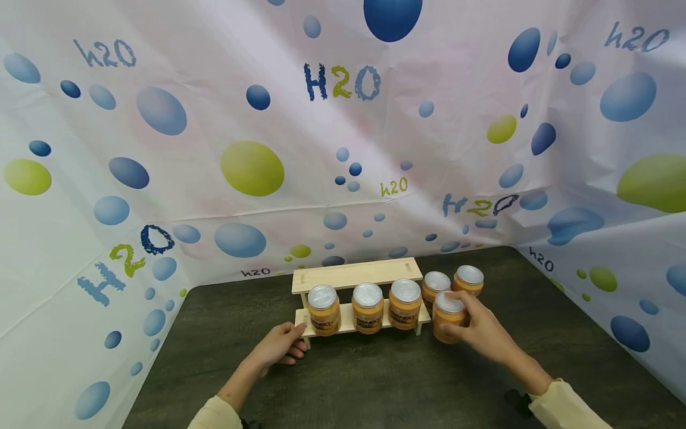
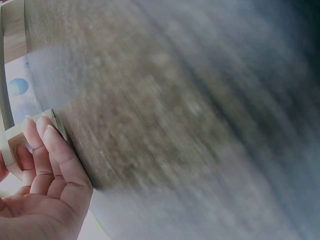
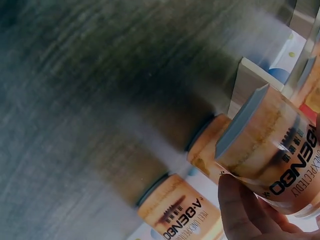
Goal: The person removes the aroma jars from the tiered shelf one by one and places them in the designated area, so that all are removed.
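Observation:
My right hand (image 1: pixel 485 329) grips an orange-labelled jar (image 1: pixel 449 333) with a silver lid, just off the right end of a two-step wooden rack (image 1: pixel 356 274). The right wrist view shows the label of this held jar (image 3: pixel 285 160) and the fingers round its side; whether its base touches the table is hard to tell. At the rack's left end, my left hand (image 1: pixel 281 344) holds the lower step, thumb near the top edge and fingers below. In the left wrist view, the fingers of the left hand (image 2: pixel 50 180) curl by the rack's wooden leg (image 2: pixel 57 122).
On the lower step stand three matching jars: a left jar (image 1: pixel 324 311), a middle jar (image 1: pixel 367 310) and a right jar (image 1: pixel 404 305). Two more, a nearer jar (image 1: pixel 435 286) and a farther jar (image 1: pixel 468 280), stand on the dark table (image 1: pixel 364 387). A printed sheet (image 1: pixel 300 196) hangs behind.

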Motion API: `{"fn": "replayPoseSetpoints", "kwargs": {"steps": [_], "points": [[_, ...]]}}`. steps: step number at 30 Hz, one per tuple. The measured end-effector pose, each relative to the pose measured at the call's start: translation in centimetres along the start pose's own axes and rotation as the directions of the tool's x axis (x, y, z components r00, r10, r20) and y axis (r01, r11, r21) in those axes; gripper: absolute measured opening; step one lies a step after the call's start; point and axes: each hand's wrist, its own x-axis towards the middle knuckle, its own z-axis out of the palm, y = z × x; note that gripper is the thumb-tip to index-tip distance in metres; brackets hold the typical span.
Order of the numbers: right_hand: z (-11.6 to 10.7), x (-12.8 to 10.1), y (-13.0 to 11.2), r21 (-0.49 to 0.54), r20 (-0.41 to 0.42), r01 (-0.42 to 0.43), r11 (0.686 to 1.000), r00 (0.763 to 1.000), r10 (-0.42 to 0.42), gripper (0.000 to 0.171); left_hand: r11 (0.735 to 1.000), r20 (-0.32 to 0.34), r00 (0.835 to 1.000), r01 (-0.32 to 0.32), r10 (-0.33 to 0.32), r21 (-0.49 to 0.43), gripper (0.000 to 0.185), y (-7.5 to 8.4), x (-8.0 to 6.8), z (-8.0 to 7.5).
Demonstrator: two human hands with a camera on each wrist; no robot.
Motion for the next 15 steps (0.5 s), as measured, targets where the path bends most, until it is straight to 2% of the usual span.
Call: {"fn": "replayPoseSetpoints", "kwargs": {"steps": [15], "points": [[0.81, -0.64, 0.5, 0.005, 0.03, -0.015, 1.0, 0.999, 0.015, 0.056, 1.0, 0.006, 1.0, -0.007, 0.007, -0.006, 0.05, -0.13, 0.0, -0.11]]}}
